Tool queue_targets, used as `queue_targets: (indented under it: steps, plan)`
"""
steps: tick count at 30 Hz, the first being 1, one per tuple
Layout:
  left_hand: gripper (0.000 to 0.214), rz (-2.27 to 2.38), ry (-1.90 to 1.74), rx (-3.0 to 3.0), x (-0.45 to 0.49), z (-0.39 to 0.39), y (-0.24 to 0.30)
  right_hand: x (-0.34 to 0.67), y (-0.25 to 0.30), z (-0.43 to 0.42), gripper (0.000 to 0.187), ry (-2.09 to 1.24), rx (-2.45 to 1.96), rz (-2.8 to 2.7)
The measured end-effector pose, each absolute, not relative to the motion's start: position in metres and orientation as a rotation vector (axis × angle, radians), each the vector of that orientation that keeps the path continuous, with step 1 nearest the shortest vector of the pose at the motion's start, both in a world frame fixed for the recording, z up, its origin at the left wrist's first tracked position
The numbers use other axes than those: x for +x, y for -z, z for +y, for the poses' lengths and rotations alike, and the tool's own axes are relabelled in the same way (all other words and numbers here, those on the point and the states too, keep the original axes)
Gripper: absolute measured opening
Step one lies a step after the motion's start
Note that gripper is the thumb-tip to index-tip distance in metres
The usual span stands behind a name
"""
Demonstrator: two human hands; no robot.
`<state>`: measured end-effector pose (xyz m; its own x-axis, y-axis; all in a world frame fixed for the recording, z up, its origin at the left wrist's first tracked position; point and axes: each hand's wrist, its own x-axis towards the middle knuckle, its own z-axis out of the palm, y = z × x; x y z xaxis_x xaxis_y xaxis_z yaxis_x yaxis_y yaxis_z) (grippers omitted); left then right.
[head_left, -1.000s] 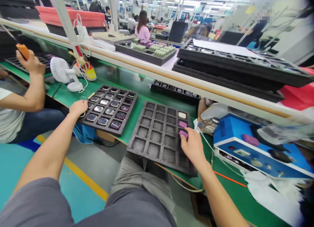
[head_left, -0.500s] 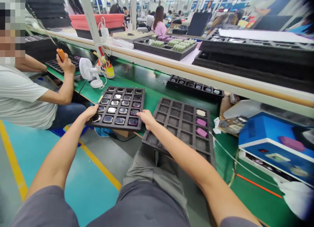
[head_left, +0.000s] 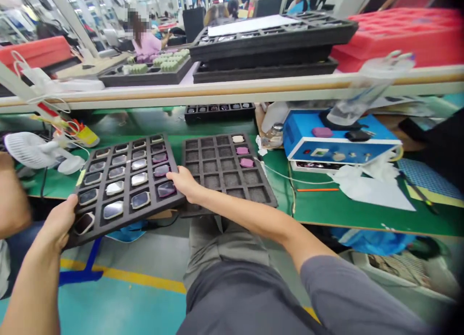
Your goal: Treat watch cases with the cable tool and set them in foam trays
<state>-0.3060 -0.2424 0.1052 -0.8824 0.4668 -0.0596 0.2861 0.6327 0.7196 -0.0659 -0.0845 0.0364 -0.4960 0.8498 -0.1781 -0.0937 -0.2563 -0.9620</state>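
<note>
A dark foam tray filled with several glossy watch-like cases hangs tilted off the bench's front edge. My left hand is closed on its near left corner. My right hand grips its near right corner, thumb on top. To the right lies a second dark foam tray, mostly bare cells, with one white piece and two purple pieces in its right column. The filled tray's right edge overlaps this second tray.
A blue box machine stands right of the trays, with white cloth and a cable before it. A small white fan is at left, next to another person's arm. Stacked black trays fill the shelf above.
My right hand left the purple pieces and took the filled tray's right corner. Both hands have pulled that tray toward me, off the bench edge. My view swung right.
</note>
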Motion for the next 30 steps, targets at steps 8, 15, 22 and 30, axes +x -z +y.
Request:
queue_targets:
  steps: [8,15,22,30]
  plan:
    - [0.042,2.277,-1.211,0.979,-0.216,-0.191,-0.055,0.101,-0.028,-0.071,0.037,-1.677,-0.939,-1.248]
    - [0.053,2.160,-1.004,1.279,-0.147,-0.163,-0.013,0.189,0.005,-0.079,0.046,-1.518,-1.159,-1.210]
    - [0.037,2.278,-0.456,1.523,-0.151,-0.158,-0.041,0.227,0.025,-0.090,0.045,-0.988,-1.461,-1.349]
    - [0.042,2.395,-0.209,2.244,-0.168,-0.054,-0.082,0.256,0.035,-0.104,0.057,-1.422,-1.219,-0.486]
